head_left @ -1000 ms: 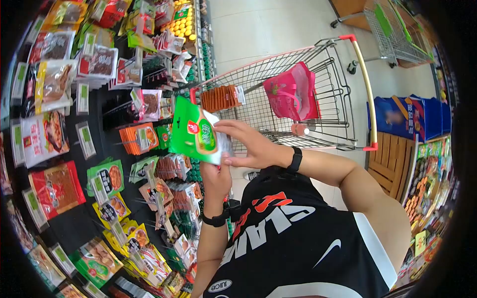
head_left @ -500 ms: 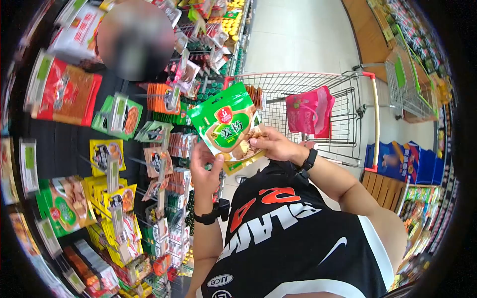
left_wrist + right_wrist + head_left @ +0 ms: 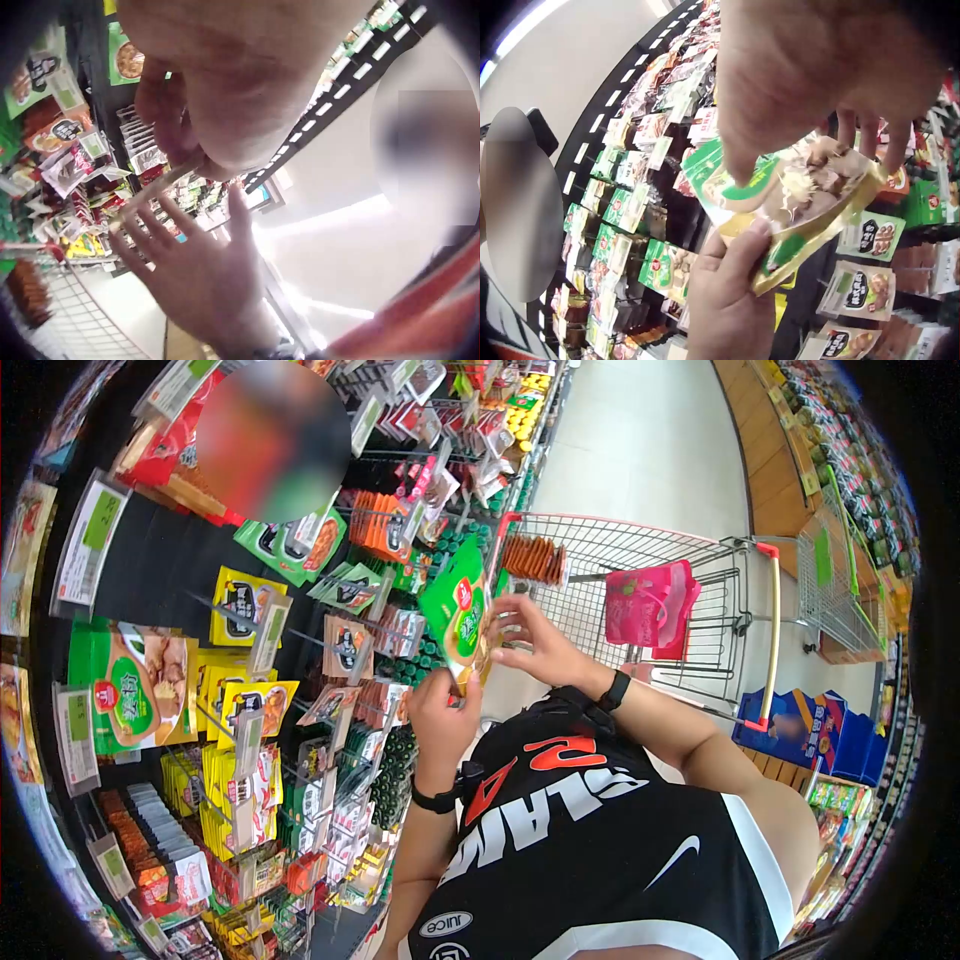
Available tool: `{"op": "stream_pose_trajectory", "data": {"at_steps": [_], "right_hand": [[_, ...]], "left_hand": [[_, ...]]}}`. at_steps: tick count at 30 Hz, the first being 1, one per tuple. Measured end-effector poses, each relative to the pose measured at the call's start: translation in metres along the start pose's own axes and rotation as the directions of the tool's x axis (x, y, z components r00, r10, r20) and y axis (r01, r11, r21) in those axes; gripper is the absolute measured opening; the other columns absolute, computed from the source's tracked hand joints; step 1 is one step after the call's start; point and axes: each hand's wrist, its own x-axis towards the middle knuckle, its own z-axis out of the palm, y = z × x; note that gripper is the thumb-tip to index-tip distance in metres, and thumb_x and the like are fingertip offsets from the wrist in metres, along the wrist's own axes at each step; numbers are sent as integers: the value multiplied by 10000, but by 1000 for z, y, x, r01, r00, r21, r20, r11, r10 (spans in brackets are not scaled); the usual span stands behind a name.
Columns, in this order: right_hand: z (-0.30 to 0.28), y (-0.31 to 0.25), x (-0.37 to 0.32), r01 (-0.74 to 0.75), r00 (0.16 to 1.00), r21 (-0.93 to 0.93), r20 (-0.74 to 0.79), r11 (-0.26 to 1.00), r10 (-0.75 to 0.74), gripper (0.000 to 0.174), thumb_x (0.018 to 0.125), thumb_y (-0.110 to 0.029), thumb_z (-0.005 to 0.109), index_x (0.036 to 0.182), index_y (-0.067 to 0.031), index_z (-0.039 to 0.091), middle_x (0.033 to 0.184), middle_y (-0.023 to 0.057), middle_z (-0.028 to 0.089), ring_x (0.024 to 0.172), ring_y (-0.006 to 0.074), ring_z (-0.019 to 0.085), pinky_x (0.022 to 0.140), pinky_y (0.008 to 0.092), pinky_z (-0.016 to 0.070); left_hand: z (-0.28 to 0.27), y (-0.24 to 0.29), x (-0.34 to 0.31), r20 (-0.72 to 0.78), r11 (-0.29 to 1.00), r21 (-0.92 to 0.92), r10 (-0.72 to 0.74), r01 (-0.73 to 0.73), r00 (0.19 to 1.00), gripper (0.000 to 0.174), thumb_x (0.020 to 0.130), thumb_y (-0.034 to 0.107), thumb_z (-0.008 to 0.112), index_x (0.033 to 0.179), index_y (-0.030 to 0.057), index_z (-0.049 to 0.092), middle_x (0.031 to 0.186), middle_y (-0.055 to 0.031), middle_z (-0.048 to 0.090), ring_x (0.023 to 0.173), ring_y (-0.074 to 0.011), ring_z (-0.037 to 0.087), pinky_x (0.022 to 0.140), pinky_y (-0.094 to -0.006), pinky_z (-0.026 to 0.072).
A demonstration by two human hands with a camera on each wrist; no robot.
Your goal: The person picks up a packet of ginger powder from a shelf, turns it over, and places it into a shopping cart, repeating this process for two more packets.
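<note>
A green-and-white food pouch (image 3: 462, 610), with a photo of meat and a gold lower edge, is tilted upright in front of the person's chest. At its lower edge my left hand (image 3: 443, 715) pinches it, the thumb lying on the printed front in the right wrist view. My right hand (image 3: 543, 645) is at the pouch's right side, fingers extended and spread, fingertips right at the packet. Seen from the left wrist, the pouch is nearly edge-on, with the long fingers of the right hand (image 3: 202, 281) against it.
On the left, a black rack carries several hanging food packets, including a similar green pouch (image 3: 130, 695) and yellow packets (image 3: 240, 610). Ahead stands a wire shopping cart (image 3: 720, 560) with a pink bag (image 3: 648, 605) inside. Blue boxes (image 3: 810, 730) stand at the right.
The pouch first faced up, then turned toward the camera, and is now angled sideways. The right fingers have spread along its side. The view has swung, shifting the rack and cart.
</note>
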Motion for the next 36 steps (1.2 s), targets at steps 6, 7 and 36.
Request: {"op": "stream_pose_trajectory", "data": {"at_steps": [6, 7, 36], "right_hand": [[33, 15, -1, 34, 939, 201, 328, 979, -100, 777, 935, -314, 758, 1532, -38, 343, 1468, 107, 506, 1328, 231, 480, 1111, 363, 414], [32, 16, 1, -61, 932, 234, 362, 970, -28, 707, 954, -291, 734, 1508, -31, 380, 1433, 103, 538, 1298, 220, 506, 1095, 365, 428], [2, 49, 1, -54, 948, -493, 247, 868, 200, 489, 808, -341, 854, 1067, 13, 638, 1012, 191, 715, 915, 337, 706, 805, 406, 564]], "left_hand": [[-8, 26, 5, 198, 976, 40, 202, -213, 959, 284, 776, 158, 773, 1001, 43, 643, 984, -155, 649, 919, -345, 638, 770, -434, 509], [-10, 22, 4, 207, 978, -8, 205, -208, 957, 313, 776, 150, 773, 1035, 39, 637, 1014, -162, 642, 949, -350, 631, 798, -433, 509], [-57, -16, -23, 306, 972, 65, -236, 227, 922, 201, 906, 142, 723, 985, -3, 609, 845, -220, 672, 789, -416, 667, 716, -447, 503]]}}
